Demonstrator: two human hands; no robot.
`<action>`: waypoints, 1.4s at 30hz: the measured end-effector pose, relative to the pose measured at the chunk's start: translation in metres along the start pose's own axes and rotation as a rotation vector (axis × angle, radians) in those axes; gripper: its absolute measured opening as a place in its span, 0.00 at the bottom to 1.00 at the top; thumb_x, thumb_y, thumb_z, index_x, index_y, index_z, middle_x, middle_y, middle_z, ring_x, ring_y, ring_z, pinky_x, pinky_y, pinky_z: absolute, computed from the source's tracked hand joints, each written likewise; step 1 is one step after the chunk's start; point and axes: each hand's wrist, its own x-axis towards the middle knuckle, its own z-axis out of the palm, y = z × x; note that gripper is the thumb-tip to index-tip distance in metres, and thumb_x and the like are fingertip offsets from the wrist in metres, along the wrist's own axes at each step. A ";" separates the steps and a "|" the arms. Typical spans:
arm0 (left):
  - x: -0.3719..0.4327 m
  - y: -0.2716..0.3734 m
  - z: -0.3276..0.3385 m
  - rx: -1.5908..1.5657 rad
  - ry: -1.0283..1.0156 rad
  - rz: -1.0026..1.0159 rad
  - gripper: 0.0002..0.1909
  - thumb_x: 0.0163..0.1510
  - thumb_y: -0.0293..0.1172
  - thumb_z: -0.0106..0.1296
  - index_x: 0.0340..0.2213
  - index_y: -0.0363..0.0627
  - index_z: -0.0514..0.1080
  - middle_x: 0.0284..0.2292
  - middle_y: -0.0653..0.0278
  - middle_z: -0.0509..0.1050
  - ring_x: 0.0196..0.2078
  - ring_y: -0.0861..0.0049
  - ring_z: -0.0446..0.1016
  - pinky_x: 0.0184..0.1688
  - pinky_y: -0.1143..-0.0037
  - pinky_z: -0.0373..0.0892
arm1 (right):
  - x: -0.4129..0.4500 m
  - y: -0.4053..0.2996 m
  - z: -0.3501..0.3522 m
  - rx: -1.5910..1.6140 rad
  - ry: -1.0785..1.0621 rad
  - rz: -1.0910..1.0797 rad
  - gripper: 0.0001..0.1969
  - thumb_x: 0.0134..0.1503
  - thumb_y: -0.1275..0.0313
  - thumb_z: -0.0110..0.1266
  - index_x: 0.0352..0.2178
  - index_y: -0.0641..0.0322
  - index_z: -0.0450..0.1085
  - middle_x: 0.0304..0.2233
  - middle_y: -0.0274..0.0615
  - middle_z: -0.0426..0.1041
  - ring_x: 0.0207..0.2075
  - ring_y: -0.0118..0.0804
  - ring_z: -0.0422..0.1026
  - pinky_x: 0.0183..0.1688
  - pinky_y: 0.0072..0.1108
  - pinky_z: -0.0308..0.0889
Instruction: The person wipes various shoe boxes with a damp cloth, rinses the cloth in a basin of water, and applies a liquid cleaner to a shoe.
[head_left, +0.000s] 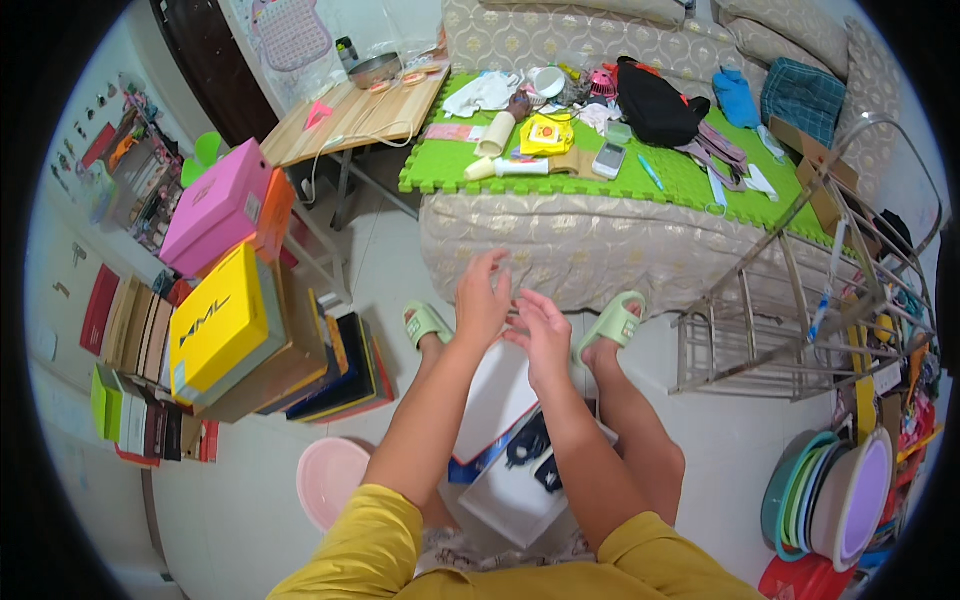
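Note:
Both of my hands are raised in front of me, close together, above a white box lid (499, 397). My left hand (484, 300) has its fingers apart and holds nothing that I can see. Beside it, my right hand (541, 330) is half curled with its fingers spread, also with nothing visible in it. Below my right forearm, a white open box (510, 502) between my legs contains dark footwear (529, 442). Part of the box is hidden by the forearm. A blue piece (466, 471) shows beneath the lid.
Stacked shoe boxes, a yellow one (221, 322) and a pink one (217, 206) among them, stand at left. A pink basin (330, 480) lies on the floor. At right are a metal rack (742, 322) and several stacked basins (862, 502). Ahead is a sofa with a green foam mat (450, 176).

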 end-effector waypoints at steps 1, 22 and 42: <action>0.027 -0.008 0.011 0.020 0.046 -0.005 0.17 0.48 0.23 0.52 0.43 0.43 0.71 0.40 0.53 0.73 0.42 0.59 0.73 0.46 0.68 0.66 | 0.024 -0.008 0.006 0.003 0.000 -0.006 0.18 0.58 0.74 0.46 0.51 0.68 0.63 0.46 0.48 0.69 0.37 0.34 0.73 0.32 0.22 0.72; 0.202 -0.122 0.070 0.031 -0.047 0.359 0.23 0.45 0.27 0.59 0.46 0.50 0.70 0.43 0.56 0.72 0.46 0.58 0.70 0.48 0.69 0.66 | 0.259 -0.037 0.048 0.102 0.168 -0.018 0.25 0.53 0.56 0.59 0.43 0.65 0.64 0.35 0.43 0.71 0.24 0.33 0.73 0.23 0.18 0.63; -0.255 0.003 -0.041 0.069 -0.550 -0.257 0.10 0.46 0.19 0.51 0.34 0.40 0.72 0.31 0.54 0.74 0.36 0.57 0.73 0.40 0.66 0.69 | -0.072 -0.023 -0.151 0.039 0.248 0.148 0.20 0.48 0.76 0.61 0.43 0.68 0.66 0.38 0.45 0.73 0.37 0.35 0.75 0.39 0.26 0.72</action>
